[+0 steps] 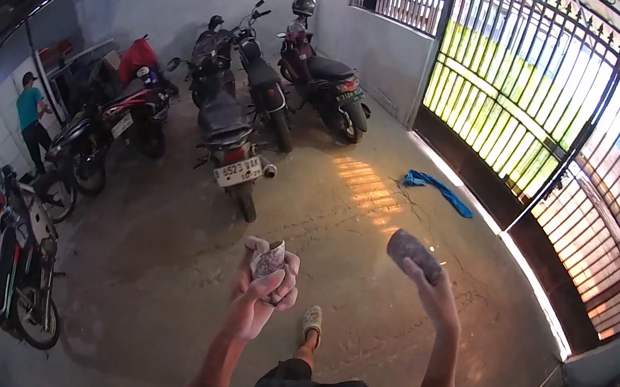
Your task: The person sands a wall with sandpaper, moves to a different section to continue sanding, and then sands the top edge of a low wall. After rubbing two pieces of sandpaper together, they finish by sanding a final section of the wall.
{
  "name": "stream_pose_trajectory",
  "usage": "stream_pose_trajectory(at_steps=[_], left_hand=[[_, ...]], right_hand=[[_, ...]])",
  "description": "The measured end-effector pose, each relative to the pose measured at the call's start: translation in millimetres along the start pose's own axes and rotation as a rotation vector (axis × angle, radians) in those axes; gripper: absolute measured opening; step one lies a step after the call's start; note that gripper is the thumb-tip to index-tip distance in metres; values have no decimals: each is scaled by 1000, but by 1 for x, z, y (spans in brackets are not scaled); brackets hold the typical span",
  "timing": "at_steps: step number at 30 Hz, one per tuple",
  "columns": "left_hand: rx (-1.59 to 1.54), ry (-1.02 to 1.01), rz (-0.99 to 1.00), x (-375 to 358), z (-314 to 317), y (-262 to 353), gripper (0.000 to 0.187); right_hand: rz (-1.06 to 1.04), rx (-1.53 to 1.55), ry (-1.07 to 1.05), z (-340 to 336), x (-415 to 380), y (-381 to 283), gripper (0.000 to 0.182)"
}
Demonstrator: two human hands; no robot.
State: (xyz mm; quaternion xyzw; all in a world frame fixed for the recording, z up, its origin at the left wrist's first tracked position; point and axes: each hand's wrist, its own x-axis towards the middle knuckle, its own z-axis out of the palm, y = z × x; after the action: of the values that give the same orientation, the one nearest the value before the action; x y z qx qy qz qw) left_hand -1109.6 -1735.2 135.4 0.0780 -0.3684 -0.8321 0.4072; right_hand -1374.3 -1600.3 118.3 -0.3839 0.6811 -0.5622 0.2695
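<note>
Watching my left grip (262, 289) clasp a crumpled speckled piece (270, 261), my right grip (435, 294) hold a rounded grey slab (410, 253), parked motorcycles (227, 122) ahead.

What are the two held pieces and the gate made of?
Mottled piece in left hand: unclear, perhaps abrasive paper or stone; matte, uneven. Grey piece in right hand: unclear, perhaps rubber or stone; dull. Gate: likely painted metal; dark, slim-barred.

The single head-worn view looks forward and down, the floor (150, 298) near, the gate (555, 149) farther.
</note>
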Motion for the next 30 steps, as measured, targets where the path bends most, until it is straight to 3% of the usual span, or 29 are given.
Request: stream_pose_trajectory(at_steps=[5,6,8,9,11,12,14,15,17,18,20,21,22,23,24,26,28,30], left_hand=[[-14,-479,97,170,33,1,50],[-24,-493,68,204,45,2,50],[-144,-880,90,279,74,-3,58],[-162,-908,55,312,92,-9,58],[-390,-1179,46,373,123,-25,66],[-411,-1202,22,405,132,-32,66],[-640,-1451,-242,468,148,-51,53],[-657,-1467,-244,491,159,-65,53],[-905,-1420,-133,533,177,-99,73],[-912,-1421,-130,564,178,-111,73],[-963,-1600,-303,634,187,-128,73],[-954,-1609,-295,663,189,-145,73],[-1068,-1502,-196,683,188,-168,72],[-1178,-1387,-81,709,189,-183,71],[-1167,-1385,-52,741,195,-181,71],[-1085,-1309,-103,801,197,-166,68],[-953,-1309,-134,863,175,-159,70],[-808,-1316,-152,917,163,-164,72]], right_hand=[[-36,-1,168,-57,163,-5,40],[-110,-65,189,-74,190,-15,39],[-178,-135,258,-115,242,-41,39],[-212,-212,312,-137,259,-56,38],[-224,-268,371,-180,290,-76,37],[-217,-248,378,-205,307,-85,37],[-290,-371,482,-249,340,-99,39],[-294,-452,545,-271,357,-104,38],[-310,-552,619,-301,391,-112,38],[-226,-554,686,-352,408,-84,37],[-205,-550,617,-377,467,-81,35],[-230,-559,541,-389,503,-76,35],[-247,-568,453,-399,539,-68,35],[10,-395,380,-419,571,-50,39],[-29,-324,248,-408,607,-45,41],[148,-65,187,-387,680,-3,40],[66,-220,-90,-373,755,36,27],[43,-204,-364,-355,827,114,27]])
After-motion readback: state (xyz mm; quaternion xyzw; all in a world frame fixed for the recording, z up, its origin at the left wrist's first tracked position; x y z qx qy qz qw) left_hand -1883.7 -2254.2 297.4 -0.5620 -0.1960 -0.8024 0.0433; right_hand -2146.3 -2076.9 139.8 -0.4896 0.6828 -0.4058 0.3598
